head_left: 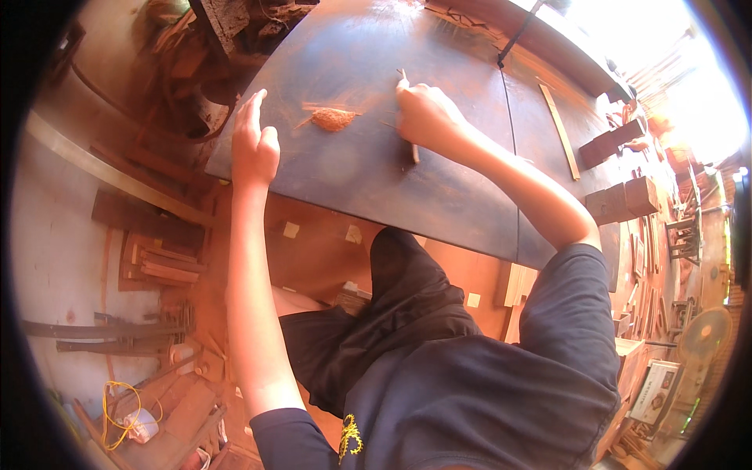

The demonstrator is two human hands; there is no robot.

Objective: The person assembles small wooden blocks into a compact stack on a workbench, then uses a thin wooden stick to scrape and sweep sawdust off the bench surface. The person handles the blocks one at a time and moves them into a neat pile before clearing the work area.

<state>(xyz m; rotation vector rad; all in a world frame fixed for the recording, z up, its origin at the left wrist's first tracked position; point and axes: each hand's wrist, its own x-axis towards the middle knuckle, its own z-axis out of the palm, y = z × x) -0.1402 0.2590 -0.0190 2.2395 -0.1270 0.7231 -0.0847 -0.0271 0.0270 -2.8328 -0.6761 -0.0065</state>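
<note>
My left hand (257, 149) is at the left edge of the dark metal tabletop (337, 172), its fingers stretched upward and nothing visible in it. To the right, my right hand (427, 117) is closed round a thin, stick-like piece (415, 154); one end shows above the fist and the other below it. I cannot make out exactly what the piece is. Between the two hands lies a small heap of reddish-brown sawdust (333, 119), with a few thin wooden slivers beside it.
A flat wooden strip (559, 131) lies on the table's right part, beyond a dark seam. Thick wooden blocks (623, 201) stand at the right edge. Wood offcuts (168, 262) and a yellow cord (117, 423) are on the floor at left. A fan (705, 333) stands far right.
</note>
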